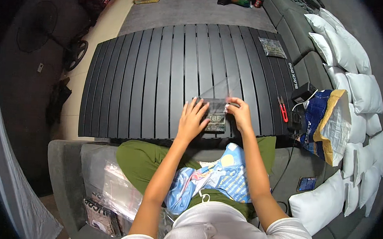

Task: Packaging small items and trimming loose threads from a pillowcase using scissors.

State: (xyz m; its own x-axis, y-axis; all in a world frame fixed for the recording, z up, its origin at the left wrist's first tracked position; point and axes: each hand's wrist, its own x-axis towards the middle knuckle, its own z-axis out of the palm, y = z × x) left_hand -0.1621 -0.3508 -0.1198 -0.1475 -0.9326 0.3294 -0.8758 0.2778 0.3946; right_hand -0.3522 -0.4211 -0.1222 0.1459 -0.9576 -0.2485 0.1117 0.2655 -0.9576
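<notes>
A small dark folded item with pale printed lettering [216,122] lies near the front edge of the black slatted table [158,82]. It sits in a clear plastic bag [224,87], whose thin see-through upper part stretches away from me. My left hand [192,120] rests on the item's left side, fingers spread and fairly flat. At the right edge, my right hand [240,115] pinches the bag between thumb and fingers. Part of the item is hidden under my left hand.
At the table's right are red-handled snips [283,109], a black charger [305,92] and another packed bag [272,48]. A blue-and-yellow sack [320,127] stands beside white pillows [365,93] on the sofa. Clear plastic bags [119,189] lie left of my legs.
</notes>
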